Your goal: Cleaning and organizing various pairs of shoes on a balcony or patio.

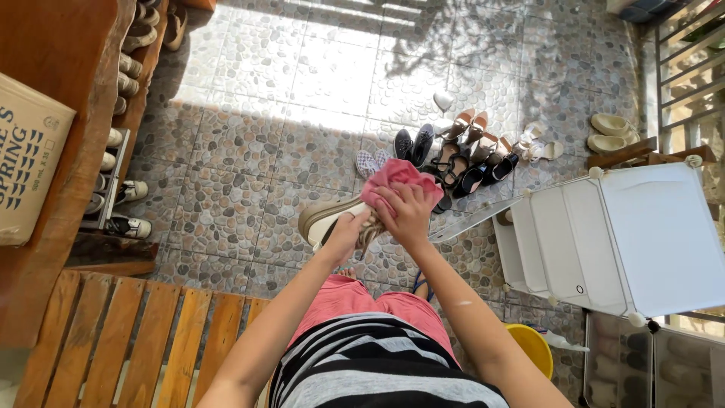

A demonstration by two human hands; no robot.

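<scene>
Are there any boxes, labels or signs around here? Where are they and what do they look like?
Cardboard box: far left, on the brown wooden surface; rectangular, beige, with dark blue printing on its side.
Small round mark: on the front edge of the white plastic cabinet at right; dark, too small to make out.
No signs or screens in view.

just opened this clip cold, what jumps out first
At centre, the right hand presses a pink cloth against a cream shoe that the left hand holds up over the pebble-patterned floor. Just beyond, a cluster of shoes and sandals lies on the tiles, and a white plastic shoe cabinet stands at the right.
</scene>
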